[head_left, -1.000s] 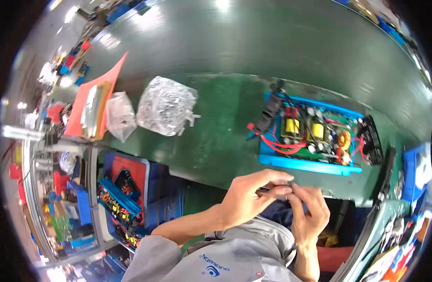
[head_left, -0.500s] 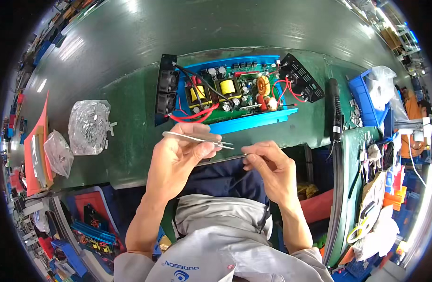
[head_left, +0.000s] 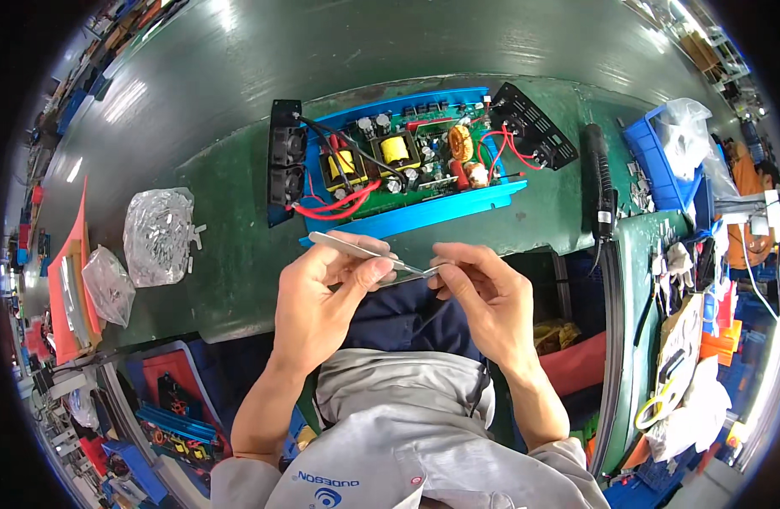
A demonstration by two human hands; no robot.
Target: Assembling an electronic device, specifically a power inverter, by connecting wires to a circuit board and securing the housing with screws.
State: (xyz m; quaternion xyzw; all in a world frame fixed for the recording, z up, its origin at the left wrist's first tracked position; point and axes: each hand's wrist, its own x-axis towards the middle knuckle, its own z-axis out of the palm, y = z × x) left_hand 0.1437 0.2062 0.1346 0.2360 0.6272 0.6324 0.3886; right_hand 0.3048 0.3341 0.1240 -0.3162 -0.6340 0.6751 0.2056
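My left hand (head_left: 320, 307) is closed around a pair of metal tweezers (head_left: 346, 245), their tips pointing right. The tips meet the pinched thumb and forefinger of my right hand (head_left: 490, 307). Whatever small piece lies between those fingers is too tiny to make out. Both hands are held over the near edge of the bench. Just beyond them lies an open blue metal housing (head_left: 407, 215) with a green circuit board (head_left: 425, 181) carrying yellow-wrapped transformers, a copper coil and red and black wires. A black fan panel (head_left: 286, 161) stands at its left, a slotted black end plate (head_left: 538, 127) at its right.
Clear plastic bags of small parts (head_left: 159, 236) lie at the left by an orange-red folder (head_left: 72, 297). On the right are a black-handled tool (head_left: 600, 174), loose small metal pieces (head_left: 638, 188) and a blue bin (head_left: 657, 165). Open drawers flank my lap.
The tweezers' tips have come rightward to touch my right fingertips, closing the gap between the hands. The view has shifted slightly, so the housing appears a little further left.
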